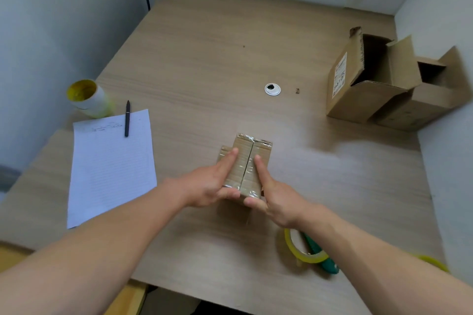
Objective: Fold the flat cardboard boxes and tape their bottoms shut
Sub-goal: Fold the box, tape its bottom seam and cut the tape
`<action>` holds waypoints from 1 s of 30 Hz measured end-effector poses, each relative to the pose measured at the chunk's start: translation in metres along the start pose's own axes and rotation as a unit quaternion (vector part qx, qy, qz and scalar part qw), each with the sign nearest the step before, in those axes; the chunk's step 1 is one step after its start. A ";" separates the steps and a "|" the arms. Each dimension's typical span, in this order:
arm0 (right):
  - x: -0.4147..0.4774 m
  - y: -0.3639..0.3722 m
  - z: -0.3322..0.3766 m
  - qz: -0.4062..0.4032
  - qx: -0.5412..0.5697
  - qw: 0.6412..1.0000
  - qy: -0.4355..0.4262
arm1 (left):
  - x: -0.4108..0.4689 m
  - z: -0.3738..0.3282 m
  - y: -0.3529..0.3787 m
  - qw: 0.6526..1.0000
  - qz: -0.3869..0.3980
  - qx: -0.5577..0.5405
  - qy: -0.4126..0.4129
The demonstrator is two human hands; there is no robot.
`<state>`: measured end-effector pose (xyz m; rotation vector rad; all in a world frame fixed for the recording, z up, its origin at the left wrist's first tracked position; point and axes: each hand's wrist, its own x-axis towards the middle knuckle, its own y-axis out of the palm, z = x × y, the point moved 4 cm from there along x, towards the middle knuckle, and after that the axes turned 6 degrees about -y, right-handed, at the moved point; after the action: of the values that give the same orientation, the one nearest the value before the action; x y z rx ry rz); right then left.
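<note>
Both arms bare, seen from above. The left forearm (102, 243) is brought in from 8 o'clock, the right forearm (371, 258) from 4 o'clock; the wrists are held nearly straight and converge on mid-frame.

Left hand (212, 184): palm turned down, fingers (229, 161) laid straight and close together on top of the cardboard box (247, 166), pointed to 1 o'clock. The thumb is set against the near edge.

Right hand (276, 199): the index finger is stretched flat along the box top toward 11 o'clock, the thumb pressed on the near face. The other fingers are hidden behind the hand.
</note>
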<state>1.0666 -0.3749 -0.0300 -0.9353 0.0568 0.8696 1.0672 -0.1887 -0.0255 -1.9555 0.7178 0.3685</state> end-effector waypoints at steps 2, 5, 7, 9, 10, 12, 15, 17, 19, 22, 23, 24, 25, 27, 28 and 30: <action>-0.001 -0.002 0.002 0.024 -0.016 1.000 0.003 | -0.002 0.000 -0.007 0.998 0.018 0.050 -0.016; -0.001 -0.006 0.006 0.044 -0.046 0.998 0.002 | -0.008 -0.006 -0.017 0.993 0.017 0.113 -0.041; 0.000 -0.007 0.008 0.056 -0.048 0.997 0.007 | -0.011 -0.011 -0.019 0.990 0.003 0.132 -0.051; 0.000 -0.008 0.010 0.065 -0.049 0.997 0.012 | -0.012 -0.014 -0.017 0.989 -0.008 0.136 -0.060; -0.001 -0.008 0.012 0.070 -0.048 0.996 0.013 | -0.012 -0.015 -0.016 0.989 -0.010 0.135 -0.066; -0.002 -0.008 0.013 0.075 -0.053 0.996 0.011 | -0.013 -0.017 -0.015 0.988 -0.011 0.131 -0.076; -0.004 -0.011 0.004 0.067 -0.070 0.995 0.008 | -0.015 -0.019 -0.014 0.992 -0.024 0.089 -0.088; -0.005 -0.014 0.000 0.061 -0.053 0.997 0.007 | -0.019 -0.016 -0.011 0.995 -0.037 0.009 -0.093; -0.006 -0.016 0.002 0.055 -0.015 0.998 0.017 | -0.021 -0.011 -0.006 0.982 -0.034 -0.160 -0.090; -0.012 -0.025 0.008 -0.011 0.100 0.995 0.026 | -0.028 -0.006 0.000 0.892 -0.027 -0.435 -0.118; -0.014 -0.028 0.006 -0.058 0.138 0.988 0.028 | -0.028 -0.004 0.001 0.863 -0.046 -0.486 -0.133; -0.015 -0.030 0.003 -0.112 0.170 0.978 0.038 | -0.028 -0.002 0.001 0.839 -0.070 -0.518 -0.148; -0.015 -0.031 -0.002 -0.164 0.193 0.966 0.058 | -0.026 0.000 0.000 0.824 -0.098 -0.533 -0.162; -0.009 -0.027 -0.014 -0.227 0.241 0.933 0.137 | -0.019 0.002 0.001 0.822 -0.114 -0.526 -0.184; -0.003 -0.023 -0.017 -0.230 0.274 0.916 0.181 | -0.013 0.000 0.003 0.832 -0.104 -0.511 -0.189; 0.008 -0.015 -0.014 -0.199 0.326 0.893 0.237 | -0.002 -0.007 0.005 0.850 -0.072 -0.488 -0.186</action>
<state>1.0860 -0.3847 -0.0320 -0.4686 0.5301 0.1854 1.0619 -0.1964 -0.0248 -2.7265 0.0830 1.1523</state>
